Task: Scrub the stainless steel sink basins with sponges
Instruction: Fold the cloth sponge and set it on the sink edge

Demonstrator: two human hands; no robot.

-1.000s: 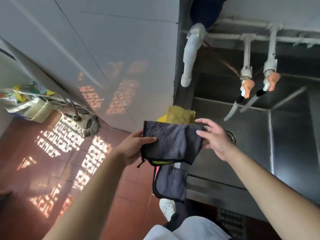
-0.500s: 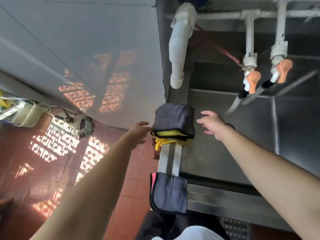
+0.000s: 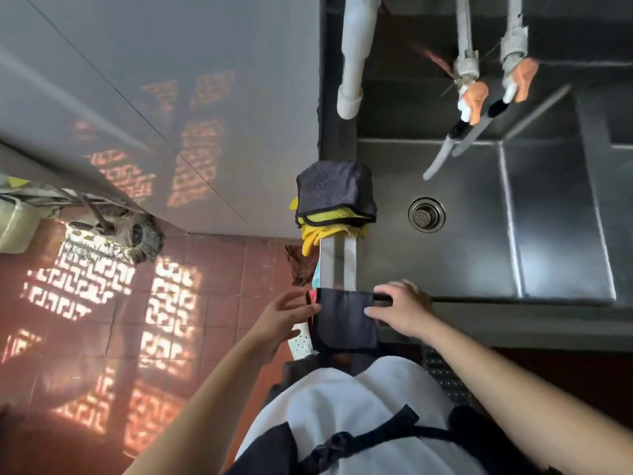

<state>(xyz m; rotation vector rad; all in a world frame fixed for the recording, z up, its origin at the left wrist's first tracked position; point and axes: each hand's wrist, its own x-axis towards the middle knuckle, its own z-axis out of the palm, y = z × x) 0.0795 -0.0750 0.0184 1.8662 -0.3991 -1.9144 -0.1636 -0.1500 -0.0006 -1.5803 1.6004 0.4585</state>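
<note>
The stainless steel sink basin [image 3: 479, 241] lies to the right, with a round drain [image 3: 426, 214]. A dark cloth [image 3: 346, 322] hangs over the near end of the sink's left rim. My right hand [image 3: 402, 310] grips its right edge, thumb on the fabric. Fingers spread, my left hand [image 3: 284, 318] touches the cloth's left edge. Farther along the rim, a folded dark cloth [image 3: 334, 186] sits on yellow gloves or rags [image 3: 317, 234]. I see no sponge.
Two taps with orange handles [image 3: 474, 97] hang over the basin's far side, beside a white pipe [image 3: 352, 63]. A second basin [image 3: 616, 200] adjoins on the right. A mop head [image 3: 113, 231] lies on the red tiled floor by the grey wall.
The folded dark cloth was set down on the far rim and released. Both hands drew back to the nearer cloth draped over the rim. The view tilted downward.
</note>
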